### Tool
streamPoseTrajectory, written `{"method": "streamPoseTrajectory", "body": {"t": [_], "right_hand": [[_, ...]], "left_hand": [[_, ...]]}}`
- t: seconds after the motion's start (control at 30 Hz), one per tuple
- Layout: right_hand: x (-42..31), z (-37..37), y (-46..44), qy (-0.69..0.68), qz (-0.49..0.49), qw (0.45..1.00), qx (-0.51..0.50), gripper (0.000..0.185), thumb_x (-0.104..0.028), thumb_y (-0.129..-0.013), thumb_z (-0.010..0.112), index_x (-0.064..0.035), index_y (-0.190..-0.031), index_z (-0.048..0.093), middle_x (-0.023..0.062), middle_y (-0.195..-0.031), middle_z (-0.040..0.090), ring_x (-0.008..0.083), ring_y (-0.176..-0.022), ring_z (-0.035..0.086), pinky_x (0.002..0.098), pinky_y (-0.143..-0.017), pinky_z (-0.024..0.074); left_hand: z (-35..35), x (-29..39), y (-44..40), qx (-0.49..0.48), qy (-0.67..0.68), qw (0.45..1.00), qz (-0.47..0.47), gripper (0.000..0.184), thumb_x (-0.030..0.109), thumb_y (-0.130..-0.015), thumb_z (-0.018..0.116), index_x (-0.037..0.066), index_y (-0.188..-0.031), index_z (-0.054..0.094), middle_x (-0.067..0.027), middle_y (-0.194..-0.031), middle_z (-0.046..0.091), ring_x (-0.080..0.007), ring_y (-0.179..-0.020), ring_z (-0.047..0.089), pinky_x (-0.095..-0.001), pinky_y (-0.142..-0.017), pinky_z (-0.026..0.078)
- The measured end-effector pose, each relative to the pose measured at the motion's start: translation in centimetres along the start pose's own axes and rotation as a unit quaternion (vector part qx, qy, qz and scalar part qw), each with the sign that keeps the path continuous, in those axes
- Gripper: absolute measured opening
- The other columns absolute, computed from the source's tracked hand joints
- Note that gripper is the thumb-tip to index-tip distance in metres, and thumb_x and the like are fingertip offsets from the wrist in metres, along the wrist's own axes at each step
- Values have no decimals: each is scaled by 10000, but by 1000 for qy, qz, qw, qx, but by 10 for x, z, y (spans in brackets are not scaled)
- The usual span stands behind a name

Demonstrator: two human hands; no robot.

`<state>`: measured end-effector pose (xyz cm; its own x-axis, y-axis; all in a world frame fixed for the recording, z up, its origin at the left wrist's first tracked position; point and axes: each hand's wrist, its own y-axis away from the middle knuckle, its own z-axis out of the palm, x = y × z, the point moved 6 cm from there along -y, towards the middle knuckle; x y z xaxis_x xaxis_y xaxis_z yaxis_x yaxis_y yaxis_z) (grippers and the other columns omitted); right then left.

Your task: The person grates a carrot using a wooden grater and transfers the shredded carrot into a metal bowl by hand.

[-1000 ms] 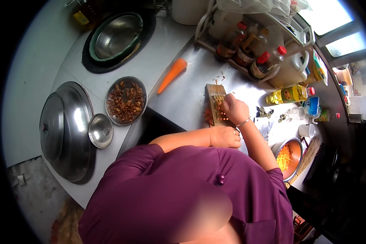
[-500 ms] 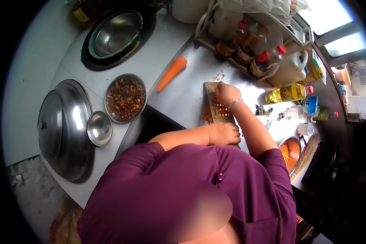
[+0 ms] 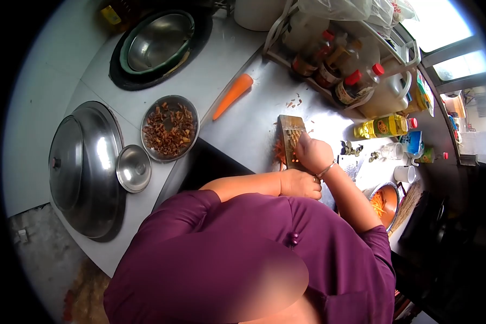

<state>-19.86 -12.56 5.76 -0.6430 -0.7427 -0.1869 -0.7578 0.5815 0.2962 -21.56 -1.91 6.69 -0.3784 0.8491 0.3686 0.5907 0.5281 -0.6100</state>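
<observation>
My left hand (image 3: 301, 184) is closed round the near end of a flat grater (image 3: 291, 125), which stretches away from me over the steel counter. On the grater's face rests my right hand (image 3: 314, 154), its fingers curled in; whatever is under them is hidden. Orange shreds (image 3: 278, 152) lie along the grater's left edge. A whole peeled carrot (image 3: 233, 96) lies farther left on the counter. At the right, a bowl (image 3: 386, 204) holds more orange shreds, partly behind my right forearm.
A bowl of brown pieces (image 3: 170, 128), a small metal bowl (image 3: 134, 168) and a large domed lid (image 3: 86, 170) are at left. Behind stands a rack (image 3: 329, 90) with sauce bottles. An oil bottle (image 3: 380, 127) and a white cup (image 3: 405, 174) are at right.
My right hand moved up the grater, away from me, and is now back down nearer my left hand. The left hand has kept its grip on the grater's near end.
</observation>
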Motion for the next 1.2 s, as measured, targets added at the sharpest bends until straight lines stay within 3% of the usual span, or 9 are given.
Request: {"method": "streamPoseTrajectory", "body": {"t": [0.13,0.23,0.47,0.53,0.6,0.73,0.9,1.03,1.2], "right_hand": [[9,10,-28,15,12,998,59,256,-293,-927,478,-53,-954,564,183,-697,666,376,-628,652,489,-604,515],[6,13,-53,16,26,998,46,266,-283,-928,470,-39,-918,576,178,-714,675,375,-670,661,475,-645,523],[9,9,-60,-18,45,998,50,275,-289,-917,484,-38,-952,591,184,-756,685,367,-734,668,463,-730,523],[7,10,-55,-13,36,998,42,272,-288,-917,484,-39,-965,584,189,-754,683,369,-719,670,470,-702,527],[2,10,-35,-3,37,999,25,273,-288,-919,481,-40,-974,578,190,-751,681,370,-711,670,476,-683,526],[-8,-1,-10,17,39,999,-10,284,-293,-929,471,-35,-1002,563,189,-760,683,372,-705,671,487,-665,528],[27,22,-96,6,78,997,1,338,-289,-926,453,-23,-1062,610,194,-912,699,377,-856,673,456,-788,525],[41,29,-102,-14,115,993,-4,369,-294,-895,480,-14,-1071,644,214,-1012,687,382,-949,658,439,-860,510],[53,38,-84,-60,150,987,16,358,-301,-898,484,-16,-1047,641,222,-978,687,392,-918,658,449,-847,512]], "left_hand": [[0,-7,-2,-48,23,998,-33,174,214,-740,598,79,-847,572,-60,-858,598,-262,-877,591,-368,-775,501],[2,-11,0,-108,23,990,-87,383,266,-629,684,87,-959,606,-75,-955,609,-287,-957,587,-388,-820,491],[-18,-11,0,-89,44,988,-114,395,251,-618,695,92,-970,613,-75,-966,618,-284,-955,590,-389,-820,492],[-16,-7,1,-45,23,995,-85,183,216,-748,601,101,-890,604,-55,-903,616,-251,-916,607,-357,-804,507],[2,-4,6,-15,-19,999,-49,123,190,-786,556,100,-856,603,-36,-864,616,-235,-861,615,-340,-765,520],[3,-6,6,-17,-31,999,-33,130,204,-774,554,103,-839,604,-30,-853,614,-233,-859,607,-343,-763,516],[-7,-5,-1,-30,-2,997,-70,191,243,-769,565,110,-890,631,-58,-890,623,-249,-930,598,-364,-795,519],[-2,-2,0,-30,19,997,-72,184,239,-787,556,96,-876,630,-68,-880,628,-279,-901,603,-390,-802,519],[13,-1,1,-25,-6,999,32,122,216,-805,550,94,-807,563,-67,-798,582,-260,-819,595,-369,-728,513]]}}
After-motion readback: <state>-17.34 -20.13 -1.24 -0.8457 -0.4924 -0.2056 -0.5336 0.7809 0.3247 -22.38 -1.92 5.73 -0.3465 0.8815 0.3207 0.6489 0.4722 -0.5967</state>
